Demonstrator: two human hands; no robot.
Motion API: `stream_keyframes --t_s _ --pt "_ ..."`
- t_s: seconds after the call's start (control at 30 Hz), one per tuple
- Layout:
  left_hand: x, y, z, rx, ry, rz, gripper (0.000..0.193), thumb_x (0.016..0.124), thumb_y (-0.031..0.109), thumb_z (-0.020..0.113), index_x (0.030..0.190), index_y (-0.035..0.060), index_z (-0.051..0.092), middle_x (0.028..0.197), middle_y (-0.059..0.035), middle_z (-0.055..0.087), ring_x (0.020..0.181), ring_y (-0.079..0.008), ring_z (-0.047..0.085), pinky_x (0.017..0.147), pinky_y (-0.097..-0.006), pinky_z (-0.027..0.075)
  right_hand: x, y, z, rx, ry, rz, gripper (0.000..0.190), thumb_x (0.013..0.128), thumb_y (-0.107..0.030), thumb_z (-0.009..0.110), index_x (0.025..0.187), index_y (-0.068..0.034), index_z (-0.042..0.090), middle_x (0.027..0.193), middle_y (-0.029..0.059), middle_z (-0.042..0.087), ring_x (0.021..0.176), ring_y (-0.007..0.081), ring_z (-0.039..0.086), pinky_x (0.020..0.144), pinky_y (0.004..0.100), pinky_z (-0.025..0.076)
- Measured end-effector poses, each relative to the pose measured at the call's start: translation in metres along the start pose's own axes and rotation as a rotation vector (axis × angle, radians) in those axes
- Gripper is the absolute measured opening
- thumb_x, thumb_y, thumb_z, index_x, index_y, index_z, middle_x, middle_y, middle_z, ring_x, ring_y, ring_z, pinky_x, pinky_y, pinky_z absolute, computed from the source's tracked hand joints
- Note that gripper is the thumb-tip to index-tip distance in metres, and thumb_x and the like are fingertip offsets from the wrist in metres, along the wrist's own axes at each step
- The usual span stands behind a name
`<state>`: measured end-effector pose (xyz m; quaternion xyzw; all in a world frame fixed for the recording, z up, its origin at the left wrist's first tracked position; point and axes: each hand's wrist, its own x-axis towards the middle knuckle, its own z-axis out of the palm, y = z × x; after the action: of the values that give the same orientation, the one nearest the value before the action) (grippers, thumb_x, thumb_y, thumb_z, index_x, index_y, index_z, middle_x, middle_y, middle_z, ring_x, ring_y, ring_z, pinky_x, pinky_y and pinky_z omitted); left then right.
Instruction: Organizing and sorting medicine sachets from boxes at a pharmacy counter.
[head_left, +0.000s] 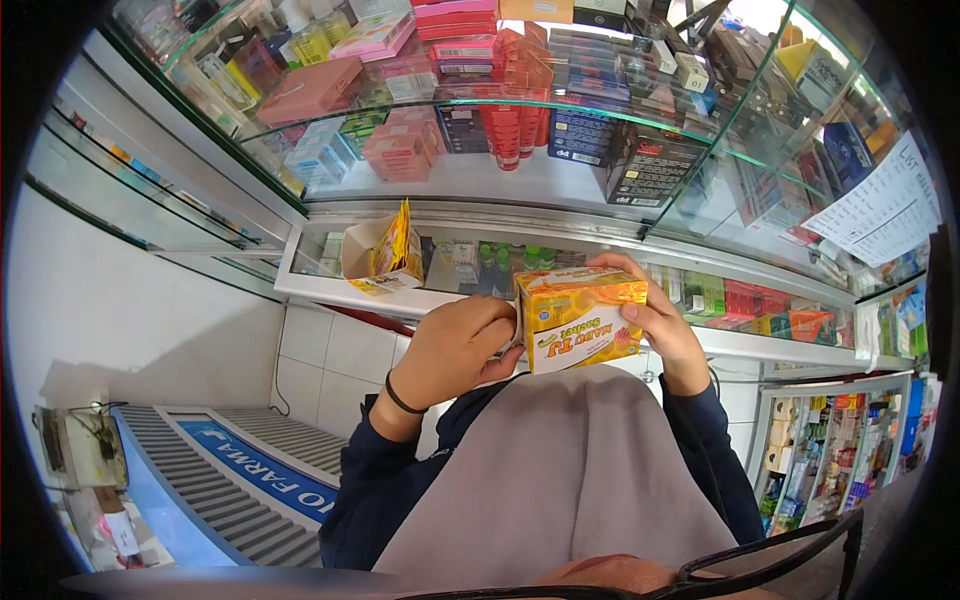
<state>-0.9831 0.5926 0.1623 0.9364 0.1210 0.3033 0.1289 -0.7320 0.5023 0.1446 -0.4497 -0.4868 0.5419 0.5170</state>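
A yellow and white carton of honey sachets (570, 319) is held in front of my chest, its printed side facing up towards me. My right hand (667, 322) grips its right end, thumb on the printed face and fingers over the far side. My left hand (465, 337) is at the carton's left end with curled fingers against the edge; the fingertips are partly hidden, so what they hold does not show. Beyond my left hand, an opened small carton (356, 255) stands on the counter ledge with yellow sachets (395, 244) upright in it.
A glass display case (465, 202) full of boxed goods and tubes spans the far side. Its lower shelf (712, 292) holds green bottles and packets. A handwritten sheet (874, 202) hangs at the right. Behind me are a grey slatted panel (225, 487) and a stocked cabinet (825, 450).
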Motion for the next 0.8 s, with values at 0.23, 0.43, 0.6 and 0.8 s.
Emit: stream_keyframes --t_s 0.23,0.43,0.6,0.8 --pt "0.011 0.001 -0.011 0.155 -0.118 0.112 0.021 0.064 0.013 0.071 0.074 0.0075 0.054 0.077 -0.0026 0.055 0.069 -0.0201 0.056 0.061 -0.0309 0.048 -0.003 0.001 -0.002 -0.095 -0.047 -0.045 0.061 0.082 -0.031 0.057 0.130 0.002 0.040 0.126 0.0101 0.048 0.114 0.0187 0.049 0.098 0.0284 0.036" --pt "0.018 0.003 -0.015 0.096 -0.117 0.149 0.022 0.059 0.011 0.073 0.069 0.0071 0.054 0.071 -0.0048 0.053 0.066 -0.0243 0.055 0.058 -0.0341 0.046 -0.003 0.007 -0.008 -0.094 -0.072 -0.075 0.055 0.085 -0.026 0.056 0.131 -0.001 0.039 0.117 0.0095 0.054 0.105 0.0157 0.052 0.089 0.0267 0.041" --pt "0.021 0.004 -0.017 0.138 -0.140 0.150 0.020 0.061 0.011 0.072 0.069 0.0072 0.054 0.071 -0.0039 0.052 0.066 -0.0220 0.055 0.059 -0.0323 0.046 -0.002 0.010 -0.007 -0.095 -0.069 -0.118 0.051 0.087 -0.023 0.055 0.131 -0.004 0.037 0.110 0.0089 0.059 0.096 0.0128 0.053 0.079 0.0240 0.045" --pt "0.023 0.004 -0.012 0.175 -0.086 0.155 0.020 0.060 0.010 0.072 0.069 0.0067 0.054 0.069 -0.0048 0.051 0.062 -0.0229 0.054 0.056 -0.0321 0.045 -0.002 0.011 -0.008 -0.074 -0.054 -0.095 0.050 0.088 -0.023 0.055 0.131 -0.005 0.038 0.110 0.0089 0.059 0.098 0.0129 0.053 0.079 0.0233 0.045"
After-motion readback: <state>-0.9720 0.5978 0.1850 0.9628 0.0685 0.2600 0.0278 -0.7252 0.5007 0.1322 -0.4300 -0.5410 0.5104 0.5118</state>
